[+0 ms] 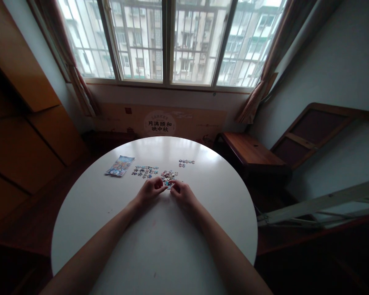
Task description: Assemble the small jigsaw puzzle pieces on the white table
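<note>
Both hands meet at the near side of a small pile of jigsaw puzzle pieces (169, 175) on the white round table (160, 229). My left hand (150, 190) has its fingers curled, with thumb and forefinger closing on a small bluish puzzle piece (167, 184). Facing it, my right hand (183, 192) is bent in a pinch at the same spot; the fingertips partly hide what lies between them. Left of the pile, several loose pieces (145, 171) lie spread in rows. Farther back on the right is a smaller group of pieces (186, 162).
A colourful printed packet (120, 166) lies at the table's left. Beyond the table are a printed cardboard panel (187, 121) and barred windows. A wooden bench (252, 149) stands at the right, orange-brown cabinets (33, 135) at the left.
</note>
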